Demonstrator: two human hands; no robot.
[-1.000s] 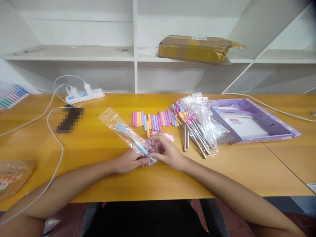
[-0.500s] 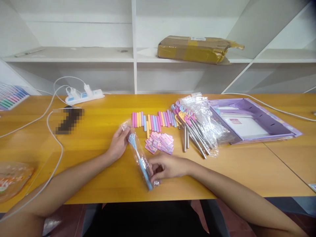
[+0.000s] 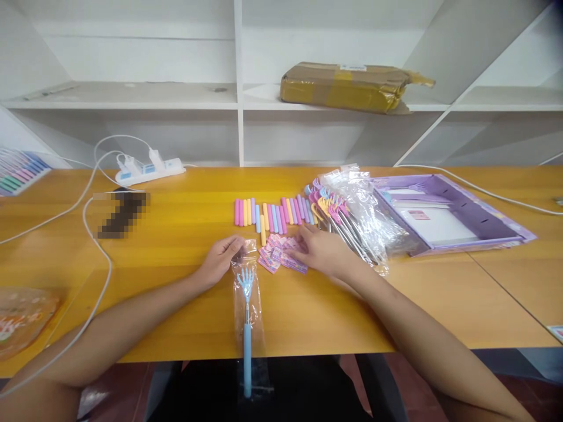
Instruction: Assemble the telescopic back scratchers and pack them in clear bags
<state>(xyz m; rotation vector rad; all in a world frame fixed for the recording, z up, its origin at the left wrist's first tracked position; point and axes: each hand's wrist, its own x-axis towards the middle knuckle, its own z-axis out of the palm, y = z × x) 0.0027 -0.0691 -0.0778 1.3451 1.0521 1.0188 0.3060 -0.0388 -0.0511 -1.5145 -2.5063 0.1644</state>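
A light blue back scratcher lies inside a clear plastic bag, its claw head towards the far side. My left hand pinches the top end of this bag, and the bag's lower end reaches past the table's near edge. Over a pile of small pink printed cards is my right hand, thumb and fingers apart at the right side of the pile. Whether its fingertips touch a card is hard to tell. Behind the cards, coloured handle grips lie side by side in a row.
Right of the grips, metal back scratcher rods with coloured claw heads lie by clear plastic bags. A purple box tray stands farther right. At the left are a white power strip and cables. A taped parcel rests on the shelf.
My right hand has let go of the bagged back scratcher's lower end and moved up to the cards. The bag has swung upright and closer, still in my left hand.
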